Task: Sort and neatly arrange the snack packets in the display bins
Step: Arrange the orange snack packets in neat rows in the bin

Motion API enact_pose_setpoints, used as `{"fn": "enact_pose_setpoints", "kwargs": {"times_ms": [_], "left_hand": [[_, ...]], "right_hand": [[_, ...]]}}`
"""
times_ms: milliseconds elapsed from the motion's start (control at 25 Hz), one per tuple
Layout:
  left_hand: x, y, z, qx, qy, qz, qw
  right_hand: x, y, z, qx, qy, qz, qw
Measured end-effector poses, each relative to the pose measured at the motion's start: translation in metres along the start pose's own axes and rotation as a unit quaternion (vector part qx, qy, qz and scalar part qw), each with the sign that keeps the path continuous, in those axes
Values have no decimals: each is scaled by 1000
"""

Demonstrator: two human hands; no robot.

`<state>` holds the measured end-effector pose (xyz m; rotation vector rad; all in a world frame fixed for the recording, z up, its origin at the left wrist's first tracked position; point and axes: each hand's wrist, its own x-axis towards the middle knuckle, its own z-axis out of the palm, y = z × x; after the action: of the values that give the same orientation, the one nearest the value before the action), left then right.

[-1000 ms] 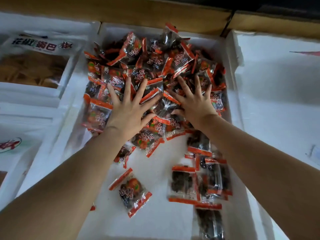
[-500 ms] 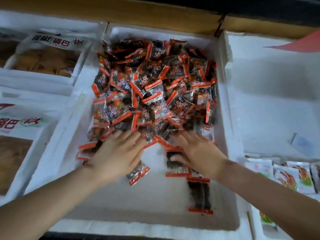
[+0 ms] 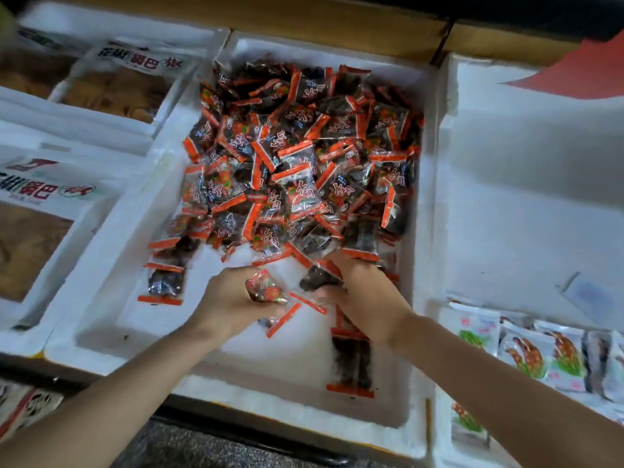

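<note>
STEP: gathering strays in the middle bin (image 3: 111, 265) | LEFT: my left hand (image 3: 229, 305) curls round an orange-edged packet (image 3: 270, 292) | RIGHT: my right hand (image 3: 368, 298) pinches a dark packet (image 3: 315, 282) at the pile (image 3: 297, 157) front | NEXT: I reckon both go up onto it, laid flat.

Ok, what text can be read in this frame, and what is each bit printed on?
"花椒锅巴": large white bag, upper left.
"椒锅巴", start cut off: nearer large white bag, left edge.
White characters on the orange-edged snack packets: too blurred to read.
Print on the pale packets, lower right: too small to read.
</note>
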<state>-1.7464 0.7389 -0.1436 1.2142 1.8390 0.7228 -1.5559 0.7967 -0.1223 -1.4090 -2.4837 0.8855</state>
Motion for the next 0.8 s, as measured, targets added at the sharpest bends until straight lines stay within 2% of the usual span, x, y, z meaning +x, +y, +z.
{"fn": "enact_pose_setpoints", "kwargs": {"times_ms": [80, 120, 200, 240, 320, 440, 640, 720, 800], "left_hand": [[-9, 18, 12, -67, 56, -17, 996], [-13, 26, 17, -137, 89, -26, 986], [-19, 40, 25, -292, 140, -72, 943], [-22, 47, 28, -333, 163, -102, 923], [-24, 51, 34, -354, 183, -149, 905], [-30, 55, 46, -379, 157, -176, 895], [-44, 55, 52, -417, 67, -152, 894], [-49, 53, 54, -390, 12, -140, 910], [-56, 53, 57, -353, 5, -115, 929]], "right_hand": [[-2, 2, -15, 82, 30, -10, 996], [-3, 1, -22, 121, 44, -12, 992], [-9, -1, -33, 189, 63, -15, 980], [-10, -1, -37, 219, 56, -15, 974], [-12, -2, -39, 227, 5, -22, 974], [-10, -1, -32, 196, -40, -26, 979], [-11, 8, -31, 289, 22, 46, 956], [-14, 7, -31, 321, 9, 51, 946], [-17, 3, -30, 371, -52, 34, 926]]}}
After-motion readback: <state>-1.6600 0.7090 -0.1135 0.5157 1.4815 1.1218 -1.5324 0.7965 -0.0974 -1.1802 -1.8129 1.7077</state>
